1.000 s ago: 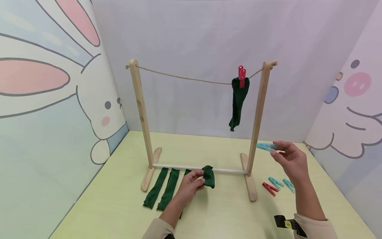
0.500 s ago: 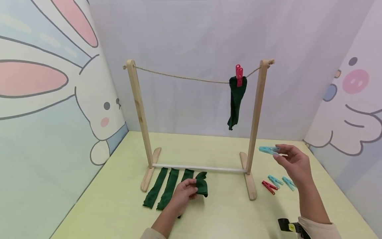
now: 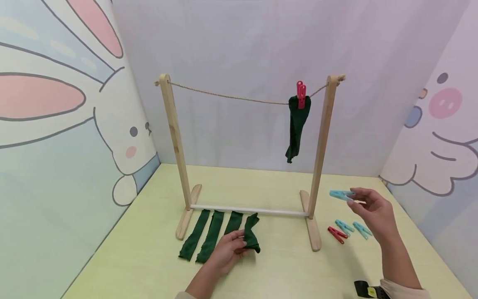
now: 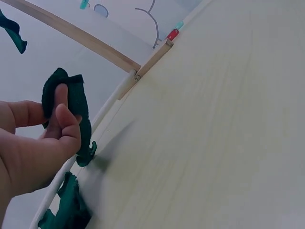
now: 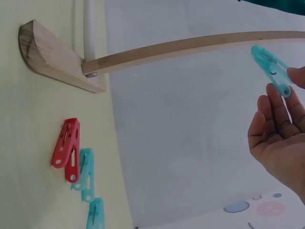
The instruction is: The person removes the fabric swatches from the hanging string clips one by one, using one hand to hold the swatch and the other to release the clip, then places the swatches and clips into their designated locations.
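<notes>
My left hand (image 3: 225,252) pinches a dark green cloth strip (image 3: 251,233) between thumb and fingers, just above the table; the left wrist view shows the cloth (image 4: 82,107) bunched around the fingertips. At the right, my right hand (image 3: 376,212) holds a light blue clothespin (image 3: 340,194) in the air by its handle end, its nose pointing left toward the rack. Several green strips (image 3: 212,236) lie side by side left of my left hand, which partly covers one. Another green strip (image 3: 297,128) hangs from the rope (image 3: 231,97), clipped by a red clothespin (image 3: 301,97).
A wooden rack has a left post (image 3: 175,141), a right post (image 3: 323,145) and a white bottom rod (image 3: 276,212). Right of its foot (image 3: 313,234) lie a red clothespin (image 3: 337,235) and two blue clothespins (image 3: 344,227) on the table (image 3: 284,265). Walls stand behind and on both sides.
My left hand has moved left and toward me with the strip, which now hangs longer and less folded. My right hand has shifted slightly right and lower, still pinching the blue clothespin.
</notes>
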`<state>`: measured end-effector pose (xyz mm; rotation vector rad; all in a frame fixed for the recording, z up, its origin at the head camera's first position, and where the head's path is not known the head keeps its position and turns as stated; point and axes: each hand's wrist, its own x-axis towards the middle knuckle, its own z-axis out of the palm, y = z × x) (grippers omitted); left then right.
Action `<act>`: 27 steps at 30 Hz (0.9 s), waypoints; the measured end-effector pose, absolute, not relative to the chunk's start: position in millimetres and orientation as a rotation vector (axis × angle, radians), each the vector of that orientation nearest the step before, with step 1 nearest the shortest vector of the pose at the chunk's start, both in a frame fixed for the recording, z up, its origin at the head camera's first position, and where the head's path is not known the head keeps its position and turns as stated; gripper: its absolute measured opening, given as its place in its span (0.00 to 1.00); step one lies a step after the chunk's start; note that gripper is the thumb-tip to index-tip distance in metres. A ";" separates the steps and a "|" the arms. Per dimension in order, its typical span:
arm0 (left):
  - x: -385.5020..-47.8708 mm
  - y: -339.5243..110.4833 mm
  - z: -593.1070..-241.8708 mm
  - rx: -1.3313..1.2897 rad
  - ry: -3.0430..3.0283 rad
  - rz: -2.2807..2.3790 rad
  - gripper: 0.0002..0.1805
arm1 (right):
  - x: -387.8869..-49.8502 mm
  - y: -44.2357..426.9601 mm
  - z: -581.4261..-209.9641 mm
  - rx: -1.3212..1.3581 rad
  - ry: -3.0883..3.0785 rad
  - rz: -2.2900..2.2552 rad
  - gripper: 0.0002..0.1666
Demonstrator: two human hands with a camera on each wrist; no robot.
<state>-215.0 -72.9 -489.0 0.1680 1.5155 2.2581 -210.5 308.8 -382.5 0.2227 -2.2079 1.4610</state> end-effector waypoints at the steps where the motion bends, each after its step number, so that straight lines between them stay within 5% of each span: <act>1: -214.8 -71.6 -488.7 0.184 1.472 2.265 0.27 | -209.8 310.4 -384.1 0.213 -2.224 1.442 0.19; 11: -216.4 -77.4 -493.8 0.188 1.490 2.275 0.29 | -209.3 321.3 -397.0 0.156 -2.294 1.395 0.18; 20: -211.0 -88.6 -494.0 0.112 1.873 2.037 0.20 | -206.8 332.4 -404.5 0.126 -2.419 1.388 0.21; 27: -211.2 -74.6 -494.3 0.180 1.749 2.031 0.26 | -205.2 342.4 -412.1 0.048 -2.505 1.435 0.24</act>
